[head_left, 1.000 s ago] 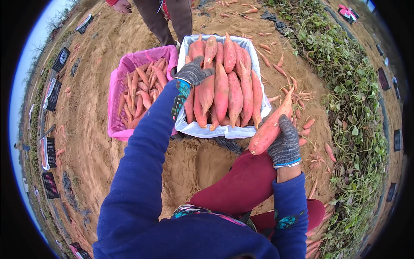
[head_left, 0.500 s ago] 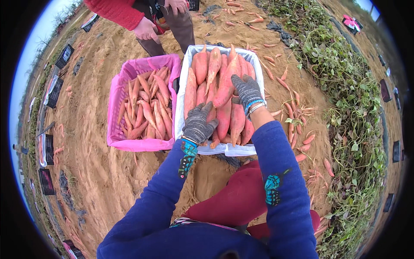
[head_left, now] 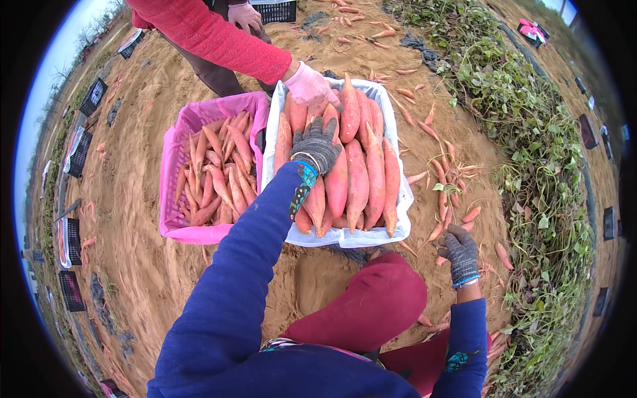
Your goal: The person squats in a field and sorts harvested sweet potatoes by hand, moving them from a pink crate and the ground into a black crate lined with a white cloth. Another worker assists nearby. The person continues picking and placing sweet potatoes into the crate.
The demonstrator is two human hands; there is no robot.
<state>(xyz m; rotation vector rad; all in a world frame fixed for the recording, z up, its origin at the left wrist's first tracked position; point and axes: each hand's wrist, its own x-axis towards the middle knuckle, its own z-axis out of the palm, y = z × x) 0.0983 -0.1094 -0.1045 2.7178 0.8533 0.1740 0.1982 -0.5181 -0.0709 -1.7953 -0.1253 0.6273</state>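
Note:
My left hand (head_left: 317,147), in a grey knit glove, lies with fingers spread on the large sweet potatoes (head_left: 356,176) that fill a crate with a white liner (head_left: 403,202). To the right of that crate, low over the soil, is my right hand (head_left: 460,255) in a matching glove. Its fingers look apart, with small sweet potatoes (head_left: 472,215) scattered close by, and no held thing shows. Another person's hand in a pink glove (head_left: 312,85) reaches onto the crate's far side, its fingertips on the sweet potatoes near my left fingers.
Left of the white-lined crate stands a pink-lined crate (head_left: 174,192) of thinner sweet potatoes. Green vines (head_left: 541,166) run along the right. Black crates (head_left: 71,290) line the far left, and another (head_left: 275,12) stands behind the person.
My right hand has left the crate for the ground at right. My left hand has shifted forward over the sweet potatoes, now rearranged. The other person's arm has reached in to the crate.

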